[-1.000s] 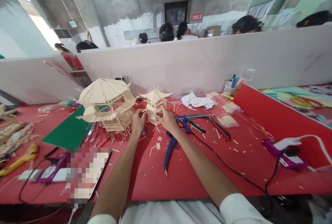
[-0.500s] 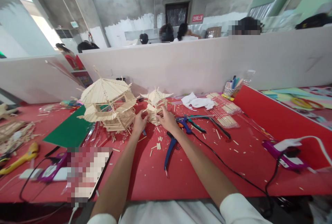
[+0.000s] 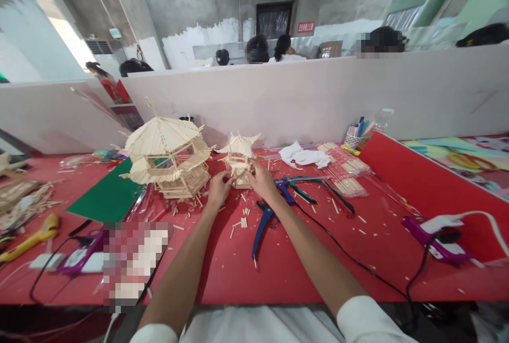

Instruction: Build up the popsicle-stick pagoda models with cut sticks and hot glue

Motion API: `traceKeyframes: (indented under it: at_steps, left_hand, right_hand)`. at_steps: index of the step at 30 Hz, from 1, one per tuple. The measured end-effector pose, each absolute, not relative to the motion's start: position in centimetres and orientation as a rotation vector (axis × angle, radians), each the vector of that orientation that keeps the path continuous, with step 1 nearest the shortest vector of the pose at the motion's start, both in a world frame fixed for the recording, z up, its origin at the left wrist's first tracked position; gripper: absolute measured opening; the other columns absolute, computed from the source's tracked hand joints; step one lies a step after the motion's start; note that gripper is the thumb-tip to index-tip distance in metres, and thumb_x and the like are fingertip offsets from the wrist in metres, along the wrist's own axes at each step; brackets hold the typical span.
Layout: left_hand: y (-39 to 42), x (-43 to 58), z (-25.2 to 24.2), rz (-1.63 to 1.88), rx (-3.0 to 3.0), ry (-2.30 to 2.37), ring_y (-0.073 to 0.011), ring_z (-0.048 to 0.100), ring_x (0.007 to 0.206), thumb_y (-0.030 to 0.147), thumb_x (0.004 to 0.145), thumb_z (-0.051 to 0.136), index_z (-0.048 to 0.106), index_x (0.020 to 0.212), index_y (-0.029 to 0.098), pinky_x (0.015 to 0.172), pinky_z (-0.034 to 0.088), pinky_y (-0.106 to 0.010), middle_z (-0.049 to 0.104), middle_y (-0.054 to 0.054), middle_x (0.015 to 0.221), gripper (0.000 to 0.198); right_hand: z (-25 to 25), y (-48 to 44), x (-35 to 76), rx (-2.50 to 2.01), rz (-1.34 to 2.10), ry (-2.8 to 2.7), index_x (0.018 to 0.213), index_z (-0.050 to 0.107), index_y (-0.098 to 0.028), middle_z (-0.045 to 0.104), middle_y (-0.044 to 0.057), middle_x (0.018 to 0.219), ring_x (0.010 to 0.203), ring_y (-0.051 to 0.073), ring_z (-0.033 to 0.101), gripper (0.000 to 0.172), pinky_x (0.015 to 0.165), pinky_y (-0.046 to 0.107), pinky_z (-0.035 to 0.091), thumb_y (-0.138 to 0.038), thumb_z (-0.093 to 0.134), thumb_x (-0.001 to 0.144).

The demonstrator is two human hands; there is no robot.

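A small pavilion model (image 3: 239, 146) made of pale wooden sticks stands on the red table, between my two hands. My left hand (image 3: 220, 188) is closed, thumb and fingertips pinching at its lower left front. On the opposite side, my right hand (image 3: 262, 178) has its fingers closed against the lower right front. The fingertips and the stick edges under them are too small to make out. To the left stands a larger stick pavilion (image 3: 163, 139) with a two-tiered roof. Short cut sticks (image 3: 244, 222) lie on the table in front of the small model.
Blue-handled cutters (image 3: 262, 229) lie near my right forearm, beside a blue glue gun (image 3: 284, 189) with a black cord. Farther right are a white cloth (image 3: 304, 156) and bagged sticks (image 3: 350, 176). A green board (image 3: 107, 194) and a yellow tool (image 3: 45, 234) lie left.
The small pavilion has turned and its roof corners point differently. My left hand has shifted slightly right, across its front. My right hand stays at its right side.
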State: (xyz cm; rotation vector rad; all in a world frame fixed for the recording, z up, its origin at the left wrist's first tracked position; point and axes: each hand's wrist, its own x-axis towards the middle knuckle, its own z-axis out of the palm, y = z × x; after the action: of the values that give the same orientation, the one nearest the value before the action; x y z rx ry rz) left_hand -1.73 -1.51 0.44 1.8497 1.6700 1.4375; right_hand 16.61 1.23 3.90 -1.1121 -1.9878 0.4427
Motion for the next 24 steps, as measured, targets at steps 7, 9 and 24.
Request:
traceKeyframes:
  at_steps: [7,9,24]
  left_hand:
    - [-1.8,-0.8,0.5,1.438,1.896,1.615,-0.0190,0.067,0.079,0.033,0.085,0.064,0.072,0.089,0.019,0.079,0.050,-0.030,0.075,-0.007,0.090,0.017]
    - [-1.8,-0.8,0.5,1.425,1.910,1.625,-0.0194,0.067,0.080,0.031,0.086,0.063,0.072,0.091,0.019,0.079,0.050,-0.030,0.075,-0.007,0.090,0.016]
    - [-2.7,-2.7,1.6,1.193,2.069,1.703,-0.0194,0.066,0.074,0.039,0.089,0.060,0.073,0.094,0.019,0.072,0.049,-0.030,0.075,-0.007,0.086,0.024]
  right_hand:
    - [3.2,3.1,17.1,-1.110,0.408,-2.020,0.144,0.046,-0.018,0.072,0.012,0.108,0.096,0.025,0.068,0.052,0.087,0.036,0.052,-0.018,0.048,0.093]
    - [3.0,3.2,17.1,-1.115,0.400,-2.020,0.145,0.046,-0.019,0.071,0.013,0.112,0.099,0.026,0.068,0.053,0.089,0.037,0.051,-0.017,0.048,0.092]
    - [2.6,3.4,17.2,-1.102,0.388,-2.027,0.145,0.045,-0.018,0.070,0.012,0.118,0.103,0.026,0.067,0.052,0.091,0.036,0.052,-0.018,0.049,0.093]
